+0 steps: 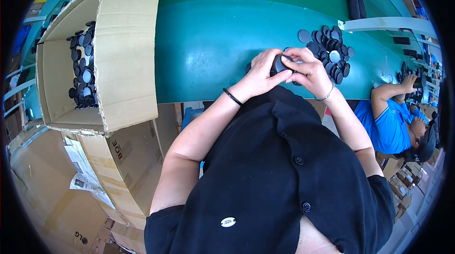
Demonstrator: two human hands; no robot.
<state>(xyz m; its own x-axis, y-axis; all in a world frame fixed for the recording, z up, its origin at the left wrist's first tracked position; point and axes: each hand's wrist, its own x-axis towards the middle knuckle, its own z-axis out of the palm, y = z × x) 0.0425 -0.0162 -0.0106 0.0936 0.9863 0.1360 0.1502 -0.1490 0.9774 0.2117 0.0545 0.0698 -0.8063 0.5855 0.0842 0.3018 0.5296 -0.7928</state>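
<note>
Both hands meet over one small dark round piece (281,64) at the near edge of the green belt (213,50). The left hand (260,75) cups it from the left, thumb laid across its face; the right hand (310,71) closes over it from the right, fingers curled on its top. Both grips are narrow, pinched on that single piece, which sits between the two palms just above the person's black shirt. Each wrist wears one band: a black one on the left, a thin pale one on the right.

Just right of the grip lies a heap of dark round discs (332,52), overlapping, too many and too tightly stacked to count surely; one disc lies alone at the heap's upper left edge. Beyond that heap, two black upright cylinders (355,4) stand side by side. Well to the left of the grip, one open cardboard box (128,50) holds many more such discs (83,67). Far right, one co-worker in a blue shirt (391,123) bends at the same belt.
</note>
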